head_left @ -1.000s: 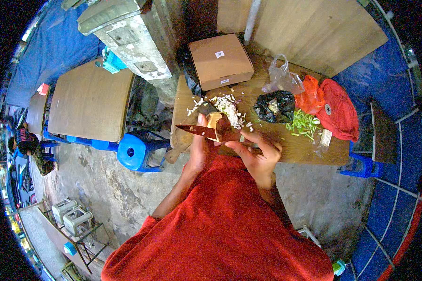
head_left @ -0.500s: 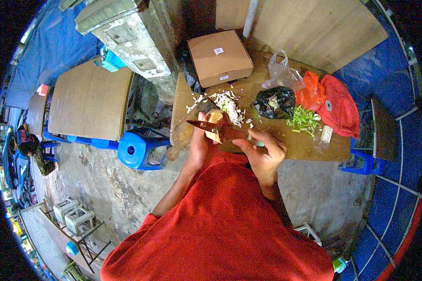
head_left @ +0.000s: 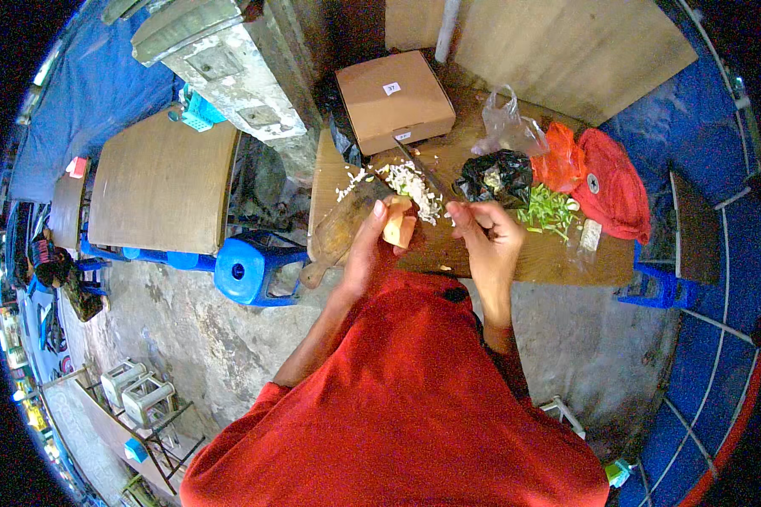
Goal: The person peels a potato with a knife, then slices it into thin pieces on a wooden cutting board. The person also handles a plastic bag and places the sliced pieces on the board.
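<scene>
My left hand (head_left: 369, 249) is wrapped round a pale orange chunk of vegetable (head_left: 398, 223) with cut faces; its exact kind is unclear. A dark-bladed knife (head_left: 420, 166) points away and to the left from my right hand (head_left: 487, 237), whose fingers close on its handle, mostly hidden. The blade is apart from the chunk. Under and beyond my left hand lies a worn wooden cutting board (head_left: 340, 235) with a short handle. Chopped white pieces (head_left: 410, 182) are heaped at its far right edge and onto the table.
A brown cardboard box (head_left: 395, 101) stands at the table's back. To the right are a black plastic bag (head_left: 492, 179), a clear bag (head_left: 509, 127), cut green vegetables (head_left: 550, 213), an orange bag (head_left: 560, 159) and red cloth (head_left: 615, 190). A blue stool (head_left: 249, 269) stands left of the table.
The knife has come off the chunk and swung from pointing left to pointing away. My right hand has turned upright. My left hand keeps hold of the chunk.
</scene>
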Action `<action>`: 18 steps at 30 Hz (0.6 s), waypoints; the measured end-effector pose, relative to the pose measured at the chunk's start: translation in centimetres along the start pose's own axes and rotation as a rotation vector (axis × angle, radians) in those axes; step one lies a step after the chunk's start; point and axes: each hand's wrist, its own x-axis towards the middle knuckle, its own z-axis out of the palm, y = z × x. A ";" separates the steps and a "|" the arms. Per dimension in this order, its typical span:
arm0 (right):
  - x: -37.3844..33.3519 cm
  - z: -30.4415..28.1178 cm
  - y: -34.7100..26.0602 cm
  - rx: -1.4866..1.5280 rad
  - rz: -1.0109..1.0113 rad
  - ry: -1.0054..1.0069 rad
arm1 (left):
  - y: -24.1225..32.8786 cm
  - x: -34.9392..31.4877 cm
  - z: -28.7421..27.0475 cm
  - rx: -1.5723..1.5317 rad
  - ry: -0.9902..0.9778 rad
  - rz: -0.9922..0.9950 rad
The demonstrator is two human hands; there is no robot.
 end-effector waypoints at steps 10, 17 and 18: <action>-1.1 2.1 -1.4 -0.131 -0.135 -0.258 | 0.2 1.1 -0.4 0.015 0.110 -0.044; -1.3 2.5 -1.6 -0.257 -0.171 -0.254 | 0.2 0.3 0.2 0.170 0.234 0.039; -1.3 2.5 -1.6 -0.252 -0.160 -0.256 | 0.1 0.4 0.2 0.233 0.246 0.053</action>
